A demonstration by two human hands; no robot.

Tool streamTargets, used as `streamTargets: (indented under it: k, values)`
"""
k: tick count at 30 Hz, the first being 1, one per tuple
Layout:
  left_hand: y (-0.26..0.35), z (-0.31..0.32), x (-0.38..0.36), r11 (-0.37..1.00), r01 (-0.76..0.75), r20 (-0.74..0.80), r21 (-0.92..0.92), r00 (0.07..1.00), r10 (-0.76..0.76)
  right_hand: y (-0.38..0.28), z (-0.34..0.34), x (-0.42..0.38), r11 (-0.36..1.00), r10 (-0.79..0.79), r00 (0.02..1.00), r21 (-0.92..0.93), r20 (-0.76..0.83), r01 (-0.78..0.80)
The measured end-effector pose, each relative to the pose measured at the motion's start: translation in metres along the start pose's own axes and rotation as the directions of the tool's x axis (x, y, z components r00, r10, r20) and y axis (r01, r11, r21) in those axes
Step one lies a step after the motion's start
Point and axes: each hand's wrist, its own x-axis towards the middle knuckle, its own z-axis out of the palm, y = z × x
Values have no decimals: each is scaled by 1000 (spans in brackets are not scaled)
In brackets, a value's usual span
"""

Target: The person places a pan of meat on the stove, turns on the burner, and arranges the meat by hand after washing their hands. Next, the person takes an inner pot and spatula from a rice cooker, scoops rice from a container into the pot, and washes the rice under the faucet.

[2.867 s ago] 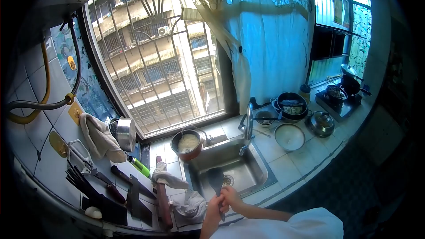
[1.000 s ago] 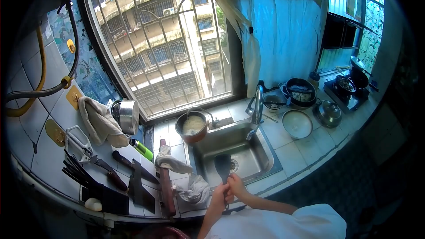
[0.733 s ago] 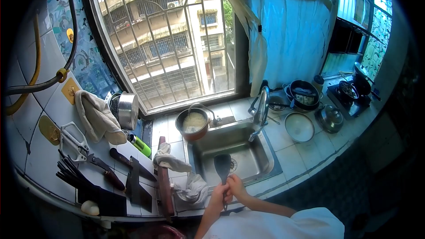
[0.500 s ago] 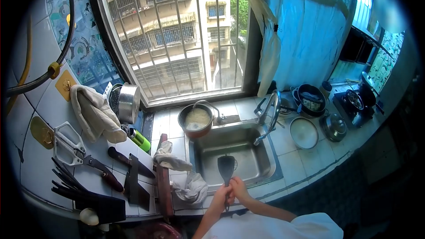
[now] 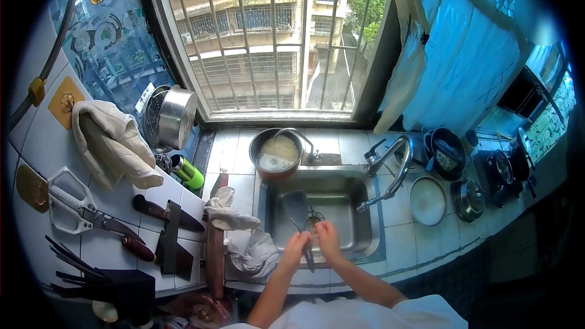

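A dark spatula slants over the near left part of the steel sink, its broad blade pointing away from me. My left hand is closed around its handle, whose end sticks out below the fingers. Just to the right, my right hand has its fingers curled inward, apart from the handle. Whatever those fingers may hold is hidden. Beyond both hands lies the round drain, partly covered by my right fingers. The curved faucet stands at the sink's right side.
Behind the sink sits a pot with pale, cloudy contents under a thin spout. Crumpled cloths lie left of the sink. Knives and scissors hang at the left. A white-topped bowl and a lidded pot stand right.
My right hand has come off the spatula handle and moved slightly right. The spatula, in my left hand, now leans further left. The view has shifted a little.
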Motion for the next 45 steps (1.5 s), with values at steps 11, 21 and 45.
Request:
streamTargets:
  k: [11, 21, 45]
  values:
    - [20, 1, -10, 995, -22, -153, 96, 988, 36, -27, 46, 229, 622, -217, 947, -781, -237, -53]
    - [0, -10, -38, 985, -11, -202, 170, 978, 45, -38, 15, 270, 189, -258, 951, -957, 169, 221]
    - [21, 12, -8, 964, -206, -126, 168, 965, 229, -19, 39, 295, 750, 23, 946, -620, -324, -230]
